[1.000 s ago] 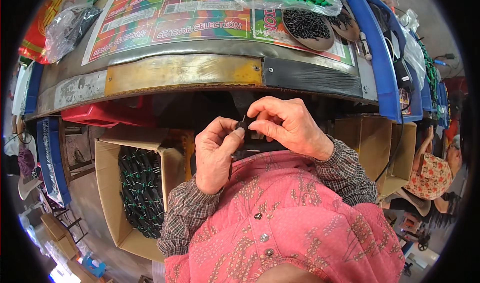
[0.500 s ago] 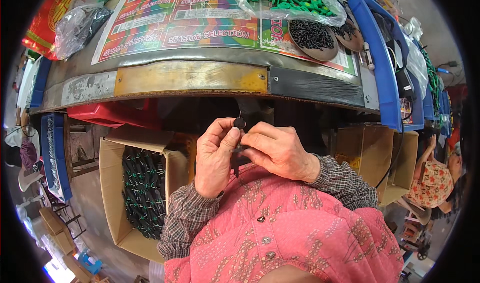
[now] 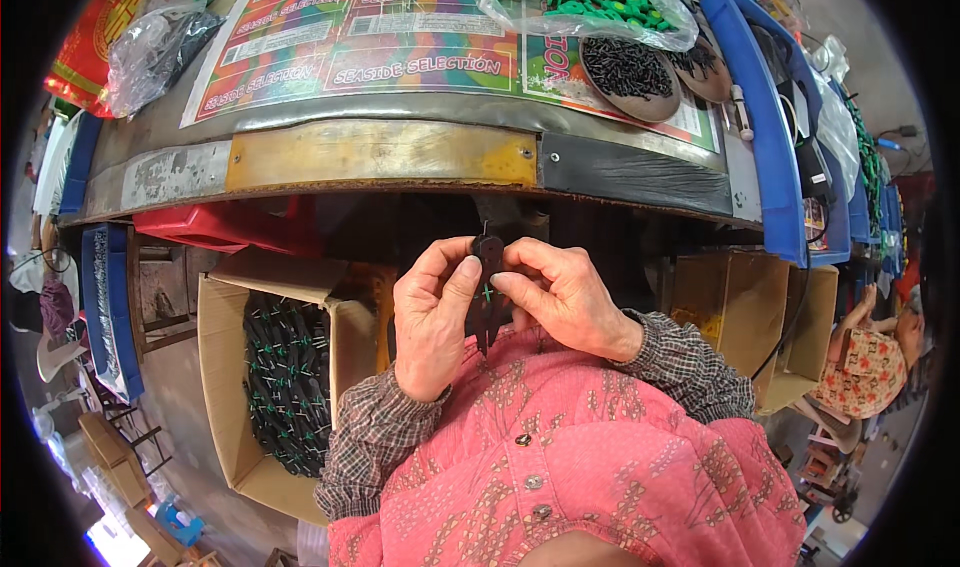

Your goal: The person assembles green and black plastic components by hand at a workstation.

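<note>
In front of my chest, below the table edge, I hold a slim black plastic-looking piece (image 3: 489,279) upright between both hands. It has a rounded top with a thin wire-like pin above it, a small green cross on its face and narrow pointed lower ends. My left hand (image 3: 437,307) pinches its left side between thumb and fingers. On the other side, my right hand (image 3: 565,292) grips it with the thumb near the green cross. Some fingertips are hidden behind the piece. Similar black pieces (image 3: 288,387) with green spots and pins fill an open cardboard box at my left.
The cardboard box (image 3: 216,387) stands beside my left arm. On the table (image 3: 380,162) lie a clear bag (image 3: 690,39) of green pieces and a bowl (image 3: 650,112) of small black parts. Blue trays (image 3: 745,97) line the right. Another person (image 3: 862,372) sits far right.
My right hand has shifted its grip, its thumb now pressing lower on the black piece. The piece now faces upward with its length and green cross showing.
</note>
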`<state>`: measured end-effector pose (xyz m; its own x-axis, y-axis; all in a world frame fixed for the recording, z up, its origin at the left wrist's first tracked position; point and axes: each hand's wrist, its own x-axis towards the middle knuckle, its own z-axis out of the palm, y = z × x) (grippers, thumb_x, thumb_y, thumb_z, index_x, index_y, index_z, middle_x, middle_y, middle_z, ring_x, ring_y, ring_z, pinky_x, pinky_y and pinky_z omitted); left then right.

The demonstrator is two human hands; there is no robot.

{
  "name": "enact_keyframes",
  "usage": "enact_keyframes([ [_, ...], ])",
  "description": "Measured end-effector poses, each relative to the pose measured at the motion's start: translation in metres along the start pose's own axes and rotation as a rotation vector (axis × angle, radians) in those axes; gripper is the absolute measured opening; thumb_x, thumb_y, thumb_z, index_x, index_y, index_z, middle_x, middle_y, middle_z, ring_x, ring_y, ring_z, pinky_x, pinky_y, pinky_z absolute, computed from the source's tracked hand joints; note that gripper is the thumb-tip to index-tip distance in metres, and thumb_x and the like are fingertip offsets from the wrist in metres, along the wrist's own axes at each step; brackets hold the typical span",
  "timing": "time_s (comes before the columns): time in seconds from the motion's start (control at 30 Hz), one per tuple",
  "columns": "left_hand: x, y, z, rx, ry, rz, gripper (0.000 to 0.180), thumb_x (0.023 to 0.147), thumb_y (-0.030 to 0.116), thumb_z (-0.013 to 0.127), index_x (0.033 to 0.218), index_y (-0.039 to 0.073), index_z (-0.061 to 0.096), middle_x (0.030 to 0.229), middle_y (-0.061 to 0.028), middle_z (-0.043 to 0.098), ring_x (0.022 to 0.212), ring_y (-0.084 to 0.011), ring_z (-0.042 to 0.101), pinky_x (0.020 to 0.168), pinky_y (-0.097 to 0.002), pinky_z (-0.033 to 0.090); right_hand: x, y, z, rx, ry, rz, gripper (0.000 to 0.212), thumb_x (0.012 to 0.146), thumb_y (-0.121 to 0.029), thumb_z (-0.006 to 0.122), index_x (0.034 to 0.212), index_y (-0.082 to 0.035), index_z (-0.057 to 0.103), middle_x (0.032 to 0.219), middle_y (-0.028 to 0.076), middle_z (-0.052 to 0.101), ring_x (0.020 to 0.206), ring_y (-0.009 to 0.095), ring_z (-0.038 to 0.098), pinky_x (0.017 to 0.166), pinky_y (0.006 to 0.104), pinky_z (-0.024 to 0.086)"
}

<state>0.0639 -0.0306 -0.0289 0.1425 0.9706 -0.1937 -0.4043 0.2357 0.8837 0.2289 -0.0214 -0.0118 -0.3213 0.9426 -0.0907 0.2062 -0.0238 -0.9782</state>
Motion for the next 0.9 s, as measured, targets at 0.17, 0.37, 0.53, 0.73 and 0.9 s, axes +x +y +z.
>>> enact_keyframes([
  [0.17,-0.0007,-0.0015,-0.0038,0.042,0.013,0.003,0.019,0.098,0.012,0.056,0.110,-0.002,0.061,0.095,-0.0015,0.065,0.082,-0.0049,0.058,0.073,-0.0204,0.050,0.0031,-0.0040,-0.0006,0.070,-0.069,0.117,0.013,0.094,-0.009,0.060,0.095,0.003,0.058,0.066,0.005,0.060,0.053,0.009,0.062,0.046,0.0254,0.048],
  [0.37,-0.0009,-0.0008,-0.0022,0.031,0.027,-0.001,0.019,0.098,0.012,0.057,0.110,-0.002,0.061,0.096,-0.0020,0.065,0.082,-0.0049,0.059,0.073,-0.0203,0.050,0.0033,-0.0026,-0.0003,0.102,-0.076,0.155,0.013,0.094,-0.010,0.060,0.093,0.003,0.058,0.066,0.003,0.060,0.053,0.008,0.060,0.047,0.0242,0.047],
  [0.53,-0.0009,-0.0008,-0.0027,-0.007,0.022,-0.001,0.018,0.096,0.010,0.060,0.109,-0.003,0.062,0.095,-0.0028,0.066,0.081,-0.0056,0.060,0.071,-0.0211,0.051,0.0043,-0.0026,0.0001,0.164,-0.099,0.207,0.012,0.095,-0.009,0.059,0.091,0.002,0.059,0.068,0.002,0.060,0.054,0.006,0.059,0.047,0.0227,0.047],
  [0.73,-0.0022,-0.0036,-0.0028,-0.049,0.033,0.010,0.015,0.093,0.005,0.064,0.105,-0.003,0.064,0.093,-0.0034,0.066,0.079,-0.0064,0.060,0.069,-0.0216,0.051,0.0048,-0.0033,-0.0002,0.179,-0.119,0.204,0.012,0.095,-0.009,0.059,0.090,0.002,0.060,0.070,0.002,0.061,0.055,0.005,0.058,0.047,0.0220,0.046],
  [0.9,-0.0026,-0.0094,-0.0052,-0.066,0.066,0.028,0.013,0.092,0.004,0.064,0.103,-0.003,0.064,0.092,-0.0033,0.066,0.078,-0.0066,0.060,0.068,-0.0215,0.051,0.0038,-0.0015,0.0008,0.170,-0.114,0.193,0.013,0.094,-0.009,0.060,0.089,0.002,0.060,0.069,0.002,0.061,0.054,0.006,0.058,0.047,0.0222,0.046],
])
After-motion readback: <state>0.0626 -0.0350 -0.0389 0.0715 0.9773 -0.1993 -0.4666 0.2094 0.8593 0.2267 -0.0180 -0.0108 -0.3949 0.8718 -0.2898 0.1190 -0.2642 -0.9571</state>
